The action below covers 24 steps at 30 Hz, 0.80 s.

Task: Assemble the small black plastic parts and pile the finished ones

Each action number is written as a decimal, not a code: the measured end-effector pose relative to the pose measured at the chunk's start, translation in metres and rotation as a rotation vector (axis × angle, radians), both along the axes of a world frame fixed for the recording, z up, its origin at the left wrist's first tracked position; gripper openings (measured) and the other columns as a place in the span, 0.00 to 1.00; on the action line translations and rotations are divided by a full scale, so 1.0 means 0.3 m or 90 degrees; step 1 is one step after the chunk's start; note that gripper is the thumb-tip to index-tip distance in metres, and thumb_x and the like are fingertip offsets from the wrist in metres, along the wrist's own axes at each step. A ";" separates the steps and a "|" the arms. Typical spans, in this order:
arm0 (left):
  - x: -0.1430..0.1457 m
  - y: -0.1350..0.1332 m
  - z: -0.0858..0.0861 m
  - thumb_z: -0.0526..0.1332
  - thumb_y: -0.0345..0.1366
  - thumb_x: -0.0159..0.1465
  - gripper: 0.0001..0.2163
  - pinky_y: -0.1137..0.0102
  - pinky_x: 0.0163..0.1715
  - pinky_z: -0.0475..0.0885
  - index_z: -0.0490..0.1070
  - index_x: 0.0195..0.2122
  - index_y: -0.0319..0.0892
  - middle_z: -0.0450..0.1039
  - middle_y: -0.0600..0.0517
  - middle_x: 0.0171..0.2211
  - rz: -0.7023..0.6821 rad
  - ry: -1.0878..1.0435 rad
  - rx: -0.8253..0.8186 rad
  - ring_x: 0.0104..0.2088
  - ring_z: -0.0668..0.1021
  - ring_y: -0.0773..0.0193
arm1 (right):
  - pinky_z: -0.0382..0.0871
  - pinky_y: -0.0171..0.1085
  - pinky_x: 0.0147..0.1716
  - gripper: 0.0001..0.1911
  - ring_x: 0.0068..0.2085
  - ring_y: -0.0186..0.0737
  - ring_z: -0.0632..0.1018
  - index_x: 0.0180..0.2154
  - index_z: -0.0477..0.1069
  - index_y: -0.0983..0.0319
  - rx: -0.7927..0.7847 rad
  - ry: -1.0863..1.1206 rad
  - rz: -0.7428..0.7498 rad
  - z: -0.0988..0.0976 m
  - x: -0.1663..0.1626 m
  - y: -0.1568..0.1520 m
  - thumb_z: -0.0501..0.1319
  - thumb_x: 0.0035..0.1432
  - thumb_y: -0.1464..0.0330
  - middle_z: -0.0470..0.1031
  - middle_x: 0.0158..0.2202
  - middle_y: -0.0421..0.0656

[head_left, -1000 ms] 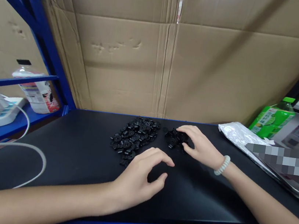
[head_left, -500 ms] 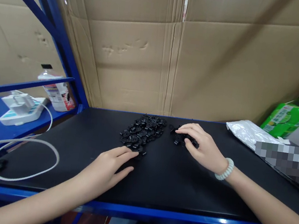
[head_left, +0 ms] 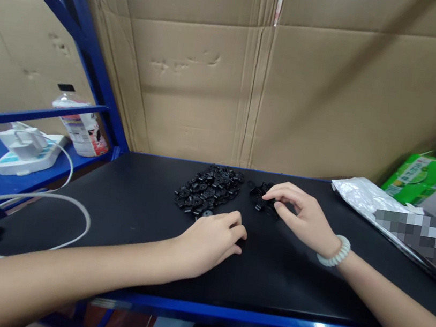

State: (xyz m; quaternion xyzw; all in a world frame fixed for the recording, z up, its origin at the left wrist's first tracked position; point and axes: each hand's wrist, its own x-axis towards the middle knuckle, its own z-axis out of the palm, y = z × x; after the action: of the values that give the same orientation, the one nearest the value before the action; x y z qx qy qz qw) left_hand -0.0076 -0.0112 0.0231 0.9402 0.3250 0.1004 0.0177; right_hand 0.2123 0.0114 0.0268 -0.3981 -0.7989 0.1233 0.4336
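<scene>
A large pile of small black plastic parts (head_left: 208,188) lies on the black tabletop, made up of round pieces with tab-like ends. To its right is a smaller heap of the same black parts (head_left: 259,197). My left hand (head_left: 213,241) is just in front of the large pile, its fingers curled down toward the table; whatever is under the fingertips is hidden. Over the right side of the smaller heap is my right hand (head_left: 302,216), with thumb and fingers apart and the fingertips at the parts. A pale coiled band circles the right wrist.
A white cable (head_left: 82,231) loops over the table's left side. On the blue shelf sit a power strip with plugs (head_left: 27,150) and a bottle (head_left: 83,128). At right are a silvery bag (head_left: 359,194) and a green-labelled bottle (head_left: 423,173). Cardboard (head_left: 195,95) stands behind.
My left hand has moved right, from the front edge of the large pile toward the table's middle, and its fingers have curled. My right hand has shifted slightly right, uncovering more of the smaller heap.
</scene>
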 end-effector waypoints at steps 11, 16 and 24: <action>0.057 0.008 -0.057 0.59 0.24 0.55 0.11 0.71 0.38 0.76 0.70 0.39 0.40 0.72 0.51 0.37 -0.010 -0.476 -0.325 0.38 0.76 0.65 | 0.71 0.35 0.24 0.14 0.31 0.36 0.74 0.42 0.65 0.65 -0.656 0.169 0.241 0.015 -0.012 -0.034 0.58 0.56 0.63 0.69 0.34 0.44; 0.057 -0.006 -0.067 0.61 0.25 0.54 0.09 0.67 0.41 0.77 0.71 0.37 0.40 0.72 0.51 0.36 0.009 -0.582 -0.371 0.38 0.78 0.63 | 0.72 0.37 0.31 0.17 0.35 0.36 0.74 0.43 0.64 0.64 -0.754 0.219 0.395 -0.024 -0.037 -0.057 0.58 0.58 0.59 0.67 0.35 0.43; 0.055 -0.002 -0.065 0.60 0.24 0.52 0.10 0.70 0.32 0.78 0.70 0.35 0.40 0.72 0.52 0.33 0.060 -0.652 -0.442 0.35 0.77 0.63 | 0.67 0.36 0.31 0.09 0.32 0.33 0.70 0.36 0.63 0.63 -0.760 0.359 0.415 -0.060 -0.069 -0.068 0.58 0.56 0.64 0.66 0.32 0.41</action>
State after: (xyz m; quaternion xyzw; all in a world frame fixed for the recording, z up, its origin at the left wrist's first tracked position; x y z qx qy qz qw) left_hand 0.0089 -0.0118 0.0037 0.6966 0.3301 0.4278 0.4720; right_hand 0.1915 -0.0090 0.0089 -0.2620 -0.5318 0.7575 0.2733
